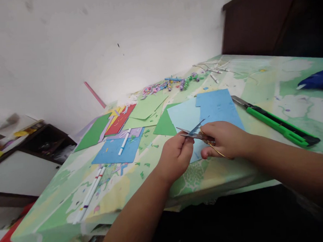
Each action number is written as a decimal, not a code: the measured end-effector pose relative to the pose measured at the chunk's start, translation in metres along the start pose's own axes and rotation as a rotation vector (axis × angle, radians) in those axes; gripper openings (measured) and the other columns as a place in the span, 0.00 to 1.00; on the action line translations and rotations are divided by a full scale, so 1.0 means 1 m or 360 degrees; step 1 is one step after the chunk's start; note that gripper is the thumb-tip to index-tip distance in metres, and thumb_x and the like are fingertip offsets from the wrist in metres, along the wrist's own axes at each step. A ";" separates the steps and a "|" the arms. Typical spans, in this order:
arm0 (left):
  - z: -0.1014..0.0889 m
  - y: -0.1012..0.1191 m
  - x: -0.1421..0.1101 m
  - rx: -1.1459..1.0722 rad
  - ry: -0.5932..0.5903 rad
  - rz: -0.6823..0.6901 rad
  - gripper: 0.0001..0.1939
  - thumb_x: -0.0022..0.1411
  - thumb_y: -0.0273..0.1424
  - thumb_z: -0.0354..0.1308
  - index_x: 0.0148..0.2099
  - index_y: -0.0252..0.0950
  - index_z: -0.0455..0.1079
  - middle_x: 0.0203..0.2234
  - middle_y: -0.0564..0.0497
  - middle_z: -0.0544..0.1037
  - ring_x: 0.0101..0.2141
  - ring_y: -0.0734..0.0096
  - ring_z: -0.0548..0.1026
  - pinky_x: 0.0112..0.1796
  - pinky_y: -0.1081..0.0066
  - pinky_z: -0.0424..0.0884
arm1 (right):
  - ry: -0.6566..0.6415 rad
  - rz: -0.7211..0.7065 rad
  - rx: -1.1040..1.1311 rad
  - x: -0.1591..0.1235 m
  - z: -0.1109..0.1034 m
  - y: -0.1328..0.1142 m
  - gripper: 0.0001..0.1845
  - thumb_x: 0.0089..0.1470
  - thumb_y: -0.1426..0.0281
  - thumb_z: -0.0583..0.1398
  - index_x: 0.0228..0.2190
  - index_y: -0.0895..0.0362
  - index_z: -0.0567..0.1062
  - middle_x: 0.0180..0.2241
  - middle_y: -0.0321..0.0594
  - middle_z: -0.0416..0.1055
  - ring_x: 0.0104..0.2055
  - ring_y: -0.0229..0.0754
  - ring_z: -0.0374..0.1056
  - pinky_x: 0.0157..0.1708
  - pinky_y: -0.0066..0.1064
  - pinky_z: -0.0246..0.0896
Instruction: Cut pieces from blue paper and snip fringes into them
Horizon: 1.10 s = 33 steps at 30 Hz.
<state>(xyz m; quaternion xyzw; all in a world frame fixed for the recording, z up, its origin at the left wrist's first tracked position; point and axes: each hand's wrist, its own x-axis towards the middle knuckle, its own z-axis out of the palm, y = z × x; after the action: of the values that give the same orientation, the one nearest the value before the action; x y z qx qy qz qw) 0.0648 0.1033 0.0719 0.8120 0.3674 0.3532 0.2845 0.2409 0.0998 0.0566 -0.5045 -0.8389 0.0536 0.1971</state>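
Observation:
My right hand (223, 137) is closed round the gold-coloured handles of a pair of scissors (194, 135), their blades pointing left. Between the blades a thin blue strip of paper (197, 127) sticks up at a slant. My left hand (177, 152) pinches the lower end of this strip, with the fingers partly hidden behind the thumb. Both hands are just above the near edge of the table. Under and behind them lie a light blue sheet (184, 116) and a larger blue sheet (217, 105) with a notched corner.
A green box cutter (281, 125) lies to the right, its blade showing. Green sheets (147, 107), a red sheet (120, 121) and another blue sheet (114, 152) spread left. White markers (92, 193) lie near the front. Paper scraps and curled pieces (185, 83) are at the back.

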 end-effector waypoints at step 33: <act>0.002 -0.008 0.002 -0.0013 0.0075 -0.0155 0.11 0.59 0.33 0.43 0.28 0.35 0.62 0.19 0.54 0.65 0.23 0.76 0.63 0.27 0.74 0.59 | -0.0240 0.0047 0.0192 0.002 -0.001 0.000 0.24 0.43 0.47 0.51 0.21 0.56 0.60 0.20 0.35 0.60 0.21 0.36 0.53 0.21 0.27 0.44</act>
<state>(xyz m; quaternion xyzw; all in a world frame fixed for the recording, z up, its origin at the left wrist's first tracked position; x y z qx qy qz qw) 0.0644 0.1088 0.0658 0.7836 0.4115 0.3593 0.2960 0.2403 0.1013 0.0576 -0.4986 -0.8391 0.1447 0.1625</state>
